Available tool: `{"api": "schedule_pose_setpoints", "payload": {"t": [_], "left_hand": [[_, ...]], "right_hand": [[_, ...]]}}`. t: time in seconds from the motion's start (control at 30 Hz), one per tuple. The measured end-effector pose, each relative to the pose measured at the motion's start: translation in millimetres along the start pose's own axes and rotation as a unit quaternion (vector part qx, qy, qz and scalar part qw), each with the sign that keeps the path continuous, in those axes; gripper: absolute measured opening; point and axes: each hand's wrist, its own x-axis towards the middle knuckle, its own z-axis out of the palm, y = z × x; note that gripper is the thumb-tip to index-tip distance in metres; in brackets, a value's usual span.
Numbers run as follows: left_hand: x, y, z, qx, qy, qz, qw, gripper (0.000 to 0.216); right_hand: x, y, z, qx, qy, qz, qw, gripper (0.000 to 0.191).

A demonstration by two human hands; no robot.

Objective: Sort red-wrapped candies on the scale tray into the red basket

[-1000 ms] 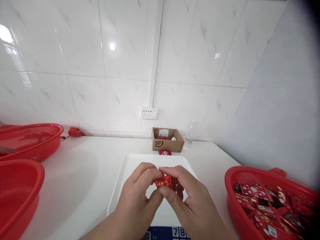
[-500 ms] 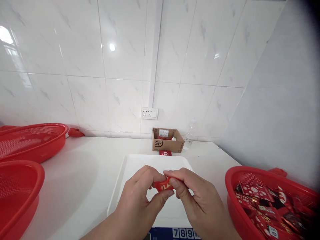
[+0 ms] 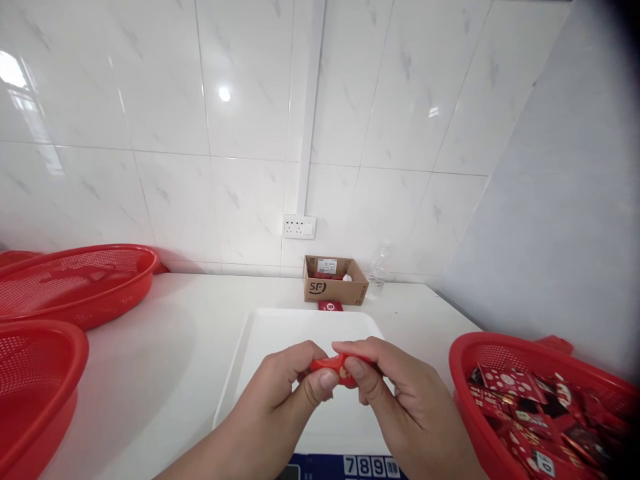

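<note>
Since half a second ago, a back basket (image 3: 120,303) at the left has slid right along the white bench (image 3: 165,347), and the small red packet (image 3: 330,363) has turned, so less of its gold writing shows. Left hand (image 3: 277,383) and right hand (image 3: 407,393) both pinch that packet, one at each end, with thumbs in front and fingers behind. They hold it up over the front part of a white tray (image 3: 280,327). At the tray's front edge is a blue panel (image 3: 325,467) with the numbers 7, 8 and 9. Just past the tray's back edge, a flat red packet (image 3: 331,307) lies in front of a brown box (image 3: 337,292) marked SF. The box sits near the bench's back edge. A clear bottle (image 3: 378,272) stands right beside it, toward the back right corner. By the bench's right edge is a right basket (image 3: 463,393), with lots of red and dark packets (image 3: 540,413) in it. A front basket (image 3: 65,400) sits at the left, nearer than the back one. A white socket (image 3: 299,227) is on the shiny tiled wall (image 3: 160,100).
</note>
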Motion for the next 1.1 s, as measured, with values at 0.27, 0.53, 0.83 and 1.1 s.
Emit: {"api": "schedule_pose_setpoints", "payload": {"t": [0.27, 0.53, 0.83, 1.1], "left_hand": [[-0.9, -3.7, -1.0, 0.005, 0.027, 0.026, 0.999, 0.036], [-1.1, 0.9, -0.5, -0.095, -0.019, 0.024, 0.995, 0.036], [-4.3, -0.6, -4.3, -0.203, -0.064, -0.01, 0.977, 0.031], [-2.4, -11.6, -0.5, -0.331, -0.129, -0.027, 0.934, 0.021]], "right_hand": [[-1.1, -2.5, 1.1, 0.037, 0.024, 0.024, 0.999, 0.018], [-3.8, -10.2, 2.7, 0.182, 0.029, 0.125, 0.975, 0.02], [0.3, -5.1, -6.4, 0.343, -0.104, 0.143, 0.922, 0.031], [-1.3, -0.5, -0.8, 0.378, -0.164, 0.105, 0.905, 0.036]]}}
